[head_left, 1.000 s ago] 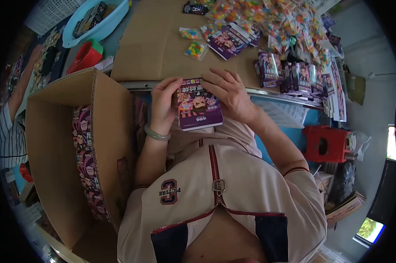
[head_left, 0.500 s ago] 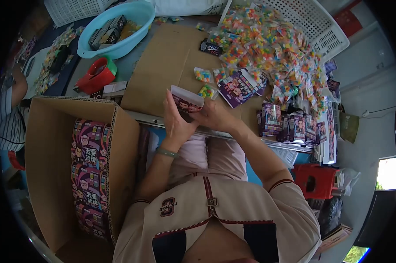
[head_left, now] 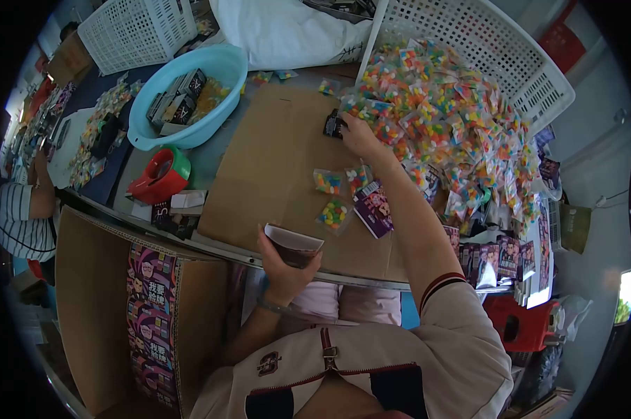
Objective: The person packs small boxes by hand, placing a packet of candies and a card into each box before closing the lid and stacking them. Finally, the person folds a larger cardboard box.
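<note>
My left hand (head_left: 287, 276) is wrapped round a small printed box (head_left: 293, 253), held upright at the table's front edge with its top open. My right hand (head_left: 359, 136) is stretched far across the table, its fingers closed at the right edge of a small black packet (head_left: 333, 124) with white print. Clear sachets of coloured candy (head_left: 327, 181) lie on the cardboard sheet (head_left: 259, 160) between my hands. Beside my right forearm is a flat purple printed card box (head_left: 375, 209), partly hidden by the arm.
A large heap of candy sachets (head_left: 448, 119) spills from a white basket (head_left: 469, 28). Purple boxes (head_left: 497, 262) stand at the right. At the left are a blue basin (head_left: 224, 98), a red tape dispenser (head_left: 151, 183) and a deep carton (head_left: 92, 300). Another person (head_left: 25, 216) sits far left.
My right hand has left the small box and reached forward to the black packet. My left hand keeps the box alone. The view has tilted up, showing more of the table's far side.
</note>
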### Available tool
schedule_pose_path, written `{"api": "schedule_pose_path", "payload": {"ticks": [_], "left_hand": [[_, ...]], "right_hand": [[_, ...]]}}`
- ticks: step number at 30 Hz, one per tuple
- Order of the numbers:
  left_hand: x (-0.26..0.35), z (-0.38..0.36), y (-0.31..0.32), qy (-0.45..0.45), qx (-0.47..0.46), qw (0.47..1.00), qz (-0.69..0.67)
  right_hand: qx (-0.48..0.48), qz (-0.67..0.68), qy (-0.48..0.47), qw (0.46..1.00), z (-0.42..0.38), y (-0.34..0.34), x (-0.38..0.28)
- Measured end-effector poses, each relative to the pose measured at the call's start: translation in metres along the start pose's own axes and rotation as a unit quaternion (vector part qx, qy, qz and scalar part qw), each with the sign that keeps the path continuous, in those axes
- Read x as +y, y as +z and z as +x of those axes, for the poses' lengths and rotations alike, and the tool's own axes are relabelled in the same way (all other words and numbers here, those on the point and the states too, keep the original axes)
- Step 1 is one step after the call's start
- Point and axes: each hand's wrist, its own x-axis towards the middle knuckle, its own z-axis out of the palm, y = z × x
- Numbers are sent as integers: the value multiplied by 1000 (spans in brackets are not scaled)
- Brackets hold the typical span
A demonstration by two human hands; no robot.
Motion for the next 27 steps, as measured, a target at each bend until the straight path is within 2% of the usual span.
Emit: {"api": "schedule_pose_path", "payload": {"ticks": [2, 6, 8, 13, 15, 18, 22, 24, 26, 27], "left_hand": [[0, -3, 0, -3, -1, 1000, 1], [-1, -1, -1, 14, -13, 1000, 18], [-1, 0, 0, 12, -11, 1000, 20], [2, 1, -2, 7, -32, 999, 20], [0, 1, 1, 57, -13, 997, 41], [9, 5, -1, 13, -28, 999, 28], [7, 5, 1, 0, -14, 999, 29], [8, 7, -1, 27, -16, 999, 41], [8, 6, -6, 57, 8, 998, 27], [7, 6, -7, 87, 31, 996, 9]], "right_hand": [[-62, -35, 90, 993, 14, -8, 6], [-85, -107, 105, 985, 27, 15, 24], [-42, -196, 65, 978, 27, 30, 25], [-30, -216, 104, 970, 18, 51, 2], [-44, -226, 122, 965, 7, 60, -19], [-87, -213, 103, 968, -16, 84, -67], [-103, -199, 66, 972, -36, 108, -112], [-108, -189, 52, 975, -44, 107, -122], [-113, -124, 12, 986, -50, 79, -119], [-92, -160, 4, 983, -57, 63, -117]]}}
